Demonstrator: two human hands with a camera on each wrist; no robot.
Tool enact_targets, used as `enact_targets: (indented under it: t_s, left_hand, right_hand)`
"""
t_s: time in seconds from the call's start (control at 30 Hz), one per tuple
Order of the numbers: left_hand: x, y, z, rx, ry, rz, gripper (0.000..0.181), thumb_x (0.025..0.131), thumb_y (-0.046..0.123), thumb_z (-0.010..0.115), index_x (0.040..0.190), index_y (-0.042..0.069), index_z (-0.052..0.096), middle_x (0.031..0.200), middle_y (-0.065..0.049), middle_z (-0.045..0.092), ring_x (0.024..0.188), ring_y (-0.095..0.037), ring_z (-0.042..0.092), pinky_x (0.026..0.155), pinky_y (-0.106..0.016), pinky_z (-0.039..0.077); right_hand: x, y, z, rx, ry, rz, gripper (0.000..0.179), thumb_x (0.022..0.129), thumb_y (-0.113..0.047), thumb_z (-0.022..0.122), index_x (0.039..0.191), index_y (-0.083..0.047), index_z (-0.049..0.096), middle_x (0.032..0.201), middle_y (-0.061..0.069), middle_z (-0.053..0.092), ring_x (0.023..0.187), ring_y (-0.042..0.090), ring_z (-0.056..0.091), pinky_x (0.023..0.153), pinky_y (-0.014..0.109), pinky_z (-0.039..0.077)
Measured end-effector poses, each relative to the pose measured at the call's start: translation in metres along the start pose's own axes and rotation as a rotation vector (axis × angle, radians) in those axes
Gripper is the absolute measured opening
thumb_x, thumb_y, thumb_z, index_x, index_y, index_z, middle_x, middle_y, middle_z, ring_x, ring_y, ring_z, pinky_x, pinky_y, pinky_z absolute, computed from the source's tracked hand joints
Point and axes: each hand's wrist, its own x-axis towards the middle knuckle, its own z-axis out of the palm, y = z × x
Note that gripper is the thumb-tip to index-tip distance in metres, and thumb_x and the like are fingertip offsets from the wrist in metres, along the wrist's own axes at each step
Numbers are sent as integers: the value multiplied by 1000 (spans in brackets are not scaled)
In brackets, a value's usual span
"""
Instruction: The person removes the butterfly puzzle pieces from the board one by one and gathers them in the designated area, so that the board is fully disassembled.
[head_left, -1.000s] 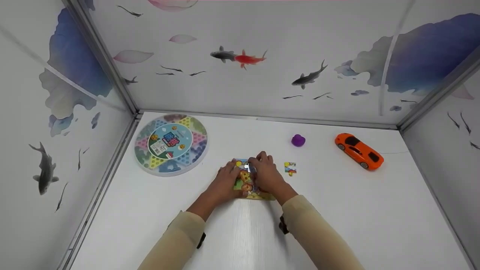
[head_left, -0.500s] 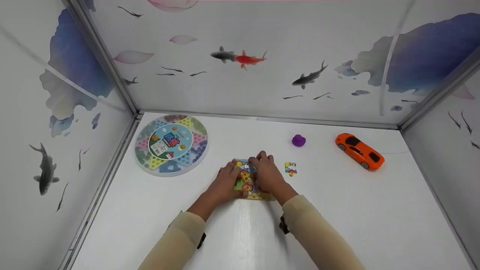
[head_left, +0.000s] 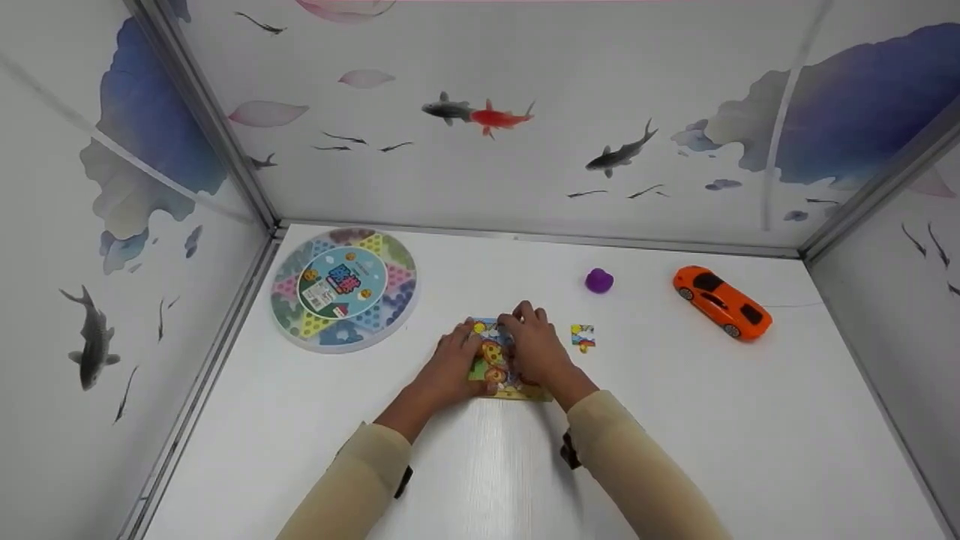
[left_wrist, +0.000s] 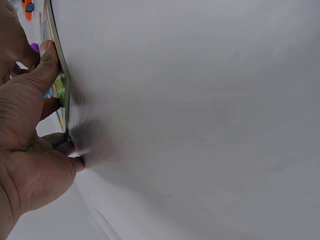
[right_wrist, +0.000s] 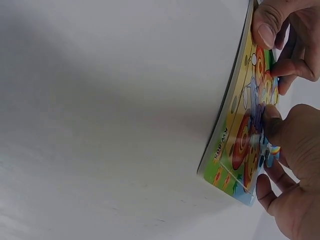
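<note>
A small cartoon jigsaw puzzle point(head_left: 493, 373) in a flat tray lies mid-table, printed "KW-805" along its front edge in the right wrist view. My left hand point(head_left: 447, 367) holds its left side, thumb point(left_wrist: 47, 60) on the front border and fingers bent at the edge. Over the upper right part, my right hand point(head_left: 538, 346) has its fingers curled, with a blue puzzle piece point(right_wrist: 270, 155) between thumb and fingertips in the right wrist view. How far this piece sits in the tray is hidden by the hand. One loose puzzle piece point(head_left: 583, 336) lies to the right.
A round Chinese checkers box point(head_left: 343, 291) lies at the back left of the white table point(head_left: 675, 442). Behind the loose piece sits a small purple toy point(head_left: 599, 280). An orange toy car point(head_left: 722, 302) stands at the back right. Printed walls point(head_left: 555, 202) enclose the table.
Near the right fingertips, the pale gap in the puzzle's upper part now looks blue and covered. Both hands have otherwise barely moved.
</note>
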Motion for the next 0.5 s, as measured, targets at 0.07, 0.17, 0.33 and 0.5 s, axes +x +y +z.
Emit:
enact_targets:
  t_s: [0.07,0.17,0.33,0.5]
  left_hand:
    - [0,0,0,-2,-2,0,84,96,37,88,162,5,46,182,-23,22,167,-49,26,135,-58,32]
    - [0,0,0,-3,-1,7,82,96,37,88,159,5,48,182,-24,22,166,-51,28,135,-60,32]
    - [0,-3,1,5,9,30,79,96,39,88,156,5,50,181,-25,23,165,-51,29,134,-60,32]
    - [0,-4,1,17,9,38,77,96,40,88,153,4,51,181,-26,23,165,-51,30,134,-60,32]
  right_hand:
    - [0,1,0,6,-4,-9,52,101,-5,78,151,-12,64,144,16,51,126,36,51,107,59,54]
    - [0,2,1,6,-10,-24,52,102,-4,77,152,-11,64,144,17,51,126,36,50,106,57,53]
    - [-1,5,1,-41,14,-53,48,105,-6,74,151,-12,66,145,16,54,128,36,50,104,59,53]
    - [-3,11,1,-82,57,-63,38,109,-13,69,147,-15,69,146,13,59,133,36,53,104,60,53]
